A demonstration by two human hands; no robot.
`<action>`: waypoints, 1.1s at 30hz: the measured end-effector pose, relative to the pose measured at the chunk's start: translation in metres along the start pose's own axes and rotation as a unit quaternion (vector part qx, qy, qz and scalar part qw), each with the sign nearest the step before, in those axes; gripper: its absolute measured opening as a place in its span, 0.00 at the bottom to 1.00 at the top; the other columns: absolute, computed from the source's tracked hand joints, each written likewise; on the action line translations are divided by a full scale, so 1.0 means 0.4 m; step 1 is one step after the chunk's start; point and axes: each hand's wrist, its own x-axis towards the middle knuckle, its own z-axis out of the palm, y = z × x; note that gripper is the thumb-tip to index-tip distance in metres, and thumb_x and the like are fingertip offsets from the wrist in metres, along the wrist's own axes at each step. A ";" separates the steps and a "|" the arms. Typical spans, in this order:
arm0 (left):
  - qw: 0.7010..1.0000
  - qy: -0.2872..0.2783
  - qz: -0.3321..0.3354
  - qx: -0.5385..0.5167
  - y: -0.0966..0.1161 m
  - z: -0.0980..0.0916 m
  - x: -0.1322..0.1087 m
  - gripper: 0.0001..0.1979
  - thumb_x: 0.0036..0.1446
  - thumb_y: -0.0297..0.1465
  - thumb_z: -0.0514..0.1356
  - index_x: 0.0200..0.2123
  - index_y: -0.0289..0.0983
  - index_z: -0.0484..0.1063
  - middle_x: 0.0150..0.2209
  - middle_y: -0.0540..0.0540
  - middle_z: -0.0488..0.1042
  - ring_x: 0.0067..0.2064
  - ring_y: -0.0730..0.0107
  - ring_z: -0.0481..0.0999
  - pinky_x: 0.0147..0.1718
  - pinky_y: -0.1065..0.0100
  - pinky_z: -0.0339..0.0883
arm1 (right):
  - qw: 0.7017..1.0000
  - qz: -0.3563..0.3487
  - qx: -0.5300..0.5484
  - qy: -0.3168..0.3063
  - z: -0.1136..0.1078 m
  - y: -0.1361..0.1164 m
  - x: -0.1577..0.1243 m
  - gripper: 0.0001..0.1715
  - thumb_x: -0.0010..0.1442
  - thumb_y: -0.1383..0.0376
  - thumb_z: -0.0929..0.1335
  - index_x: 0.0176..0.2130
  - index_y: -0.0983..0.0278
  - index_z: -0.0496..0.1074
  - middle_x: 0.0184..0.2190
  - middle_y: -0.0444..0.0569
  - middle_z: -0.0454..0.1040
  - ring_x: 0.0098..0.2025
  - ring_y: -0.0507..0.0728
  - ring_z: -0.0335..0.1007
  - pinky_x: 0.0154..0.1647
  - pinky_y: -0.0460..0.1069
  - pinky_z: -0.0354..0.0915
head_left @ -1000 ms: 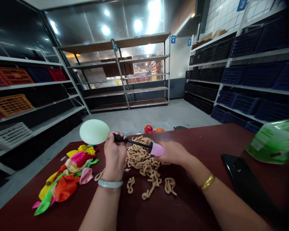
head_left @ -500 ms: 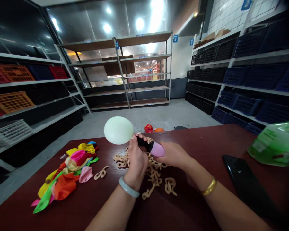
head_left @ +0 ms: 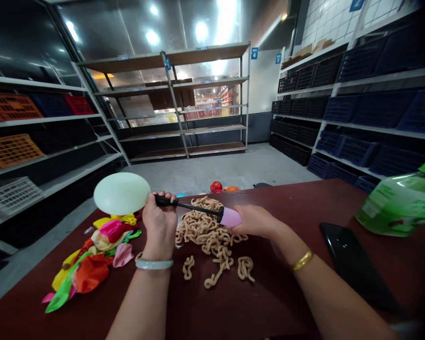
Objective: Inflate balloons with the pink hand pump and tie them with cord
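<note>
A hand-held balloon pump stretches between my hands, its thin black rod (head_left: 198,207) drawn out of the pink-purple barrel (head_left: 231,217). My left hand (head_left: 161,219) is closed around the black handle (head_left: 165,201), with the neck of a pale green inflated balloon (head_left: 122,192) at its thumb side. The barrel's right end sits in the closed fingers of my right hand (head_left: 255,219). Below and behind the pump lies a heap of tan, rope-like curled strands (head_left: 205,231). Several uninflated balloons (head_left: 94,274) in mixed colours lie left of my left forearm.
On the right of the dark red table (head_left: 269,302) are a black phone (head_left: 354,264) and a green-and-clear bottle (head_left: 398,205). Red and orange round things (head_left: 216,187) show past the far edge. Shelves with crates (head_left: 14,148) line the room.
My left hand has moved left with the handle and balloon, away from the barrel, and the rod now shows. My right hand has stayed nearly in place.
</note>
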 end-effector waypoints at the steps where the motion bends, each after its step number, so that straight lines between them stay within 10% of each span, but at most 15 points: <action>1: 1.000 0.000 0.001 0.000 -0.004 -0.002 0.001 0.06 0.58 0.28 0.58 0.30 0.37 0.62 0.25 0.52 0.65 0.26 0.75 0.67 0.27 0.72 0.61 | 1.000 0.002 -0.013 0.000 0.000 0.005 0.001 0.25 0.47 0.48 0.70 0.42 0.58 0.72 0.37 0.48 0.78 0.37 0.60 0.73 0.29 0.49 0.57; 19: 0.996 -0.048 -0.079 0.011 -0.175 0.072 -0.196 0.08 0.55 0.30 0.63 0.31 0.36 0.64 0.29 0.51 0.67 0.29 0.75 0.69 0.34 0.69 0.66 | 0.996 0.030 -0.075 0.037 0.006 -0.051 -0.005 0.25 0.51 0.49 0.68 0.44 0.60 0.68 0.38 0.50 0.78 0.39 0.62 0.75 0.32 0.50 0.59; 33: 0.999 0.014 -0.030 0.019 -0.029 0.000 -0.001 0.05 0.54 0.26 0.59 0.29 0.36 0.63 0.25 0.51 0.66 0.27 0.73 0.68 0.28 0.69 0.63 | 0.999 0.007 -0.045 0.023 0.021 -0.007 0.017 0.25 0.47 0.47 0.70 0.41 0.59 0.71 0.35 0.48 0.78 0.35 0.61 0.74 0.26 0.49 0.54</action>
